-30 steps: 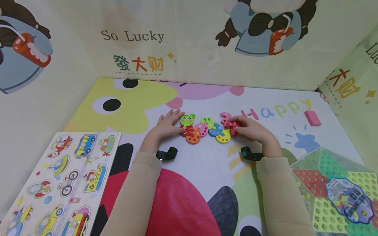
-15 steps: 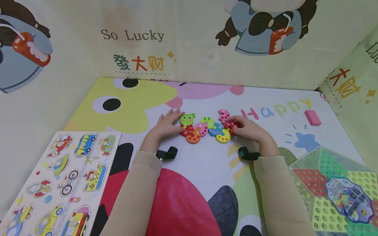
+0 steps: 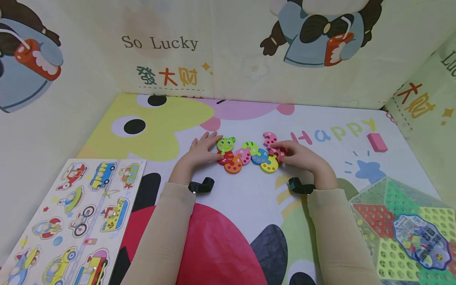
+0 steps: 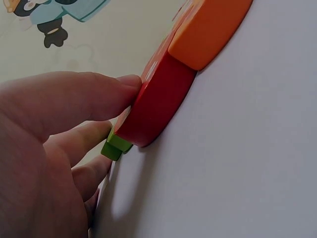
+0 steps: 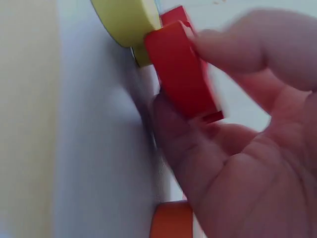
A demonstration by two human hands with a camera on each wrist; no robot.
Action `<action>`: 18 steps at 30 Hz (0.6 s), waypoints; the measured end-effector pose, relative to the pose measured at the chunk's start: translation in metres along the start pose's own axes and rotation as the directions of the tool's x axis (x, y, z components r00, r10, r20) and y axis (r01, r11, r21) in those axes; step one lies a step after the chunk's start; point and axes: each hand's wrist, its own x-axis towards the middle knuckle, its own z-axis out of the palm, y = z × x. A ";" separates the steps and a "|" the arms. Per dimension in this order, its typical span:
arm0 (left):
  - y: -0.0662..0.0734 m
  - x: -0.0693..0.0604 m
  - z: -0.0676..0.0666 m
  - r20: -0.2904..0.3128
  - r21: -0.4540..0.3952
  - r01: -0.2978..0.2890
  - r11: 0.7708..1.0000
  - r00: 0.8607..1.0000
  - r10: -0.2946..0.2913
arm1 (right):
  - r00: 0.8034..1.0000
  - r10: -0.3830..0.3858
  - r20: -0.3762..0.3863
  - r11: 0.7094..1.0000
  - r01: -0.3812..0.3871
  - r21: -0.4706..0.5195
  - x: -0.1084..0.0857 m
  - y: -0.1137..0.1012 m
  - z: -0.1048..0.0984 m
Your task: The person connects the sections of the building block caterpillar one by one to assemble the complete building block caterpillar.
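Observation:
A caterpillar puzzle of numbered, coloured pieces lies in a wavy row mid-table, led by a green smiling head (image 3: 225, 145). My left hand (image 3: 200, 152) rests beside its left end, fingers fairly straight; in the left wrist view the thumb touches the red piece (image 4: 158, 101), next to an orange piece (image 4: 210, 34). My right hand (image 3: 303, 157) pinches another red puzzle piece (image 5: 181, 69) between thumb and fingers, tilted against the yellow piece (image 5: 124, 20). A loose pink piece (image 3: 269, 139) lies just above it. An orange piece (image 5: 172, 220) sits under the right palm.
A white vehicle puzzle board (image 3: 137, 168) lies at the left. On the right stands a clear package of coloured perforated blocks (image 3: 399, 237). A pink block (image 3: 377, 142) lies at the far right. Printed walls (image 3: 235, 51) border the table.
My right hand has shifted slightly left with the red piece, which is now closer against the yellow one. The loose pink piece has moved a little up and left. The left hand stays put.

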 end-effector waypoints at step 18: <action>-0.001 0.001 0.000 0.001 0.005 -0.002 1.000 1.000 0.002 | 0.999 0.044 -0.001 0.985 -0.044 -0.166 -0.004 -0.005 -0.001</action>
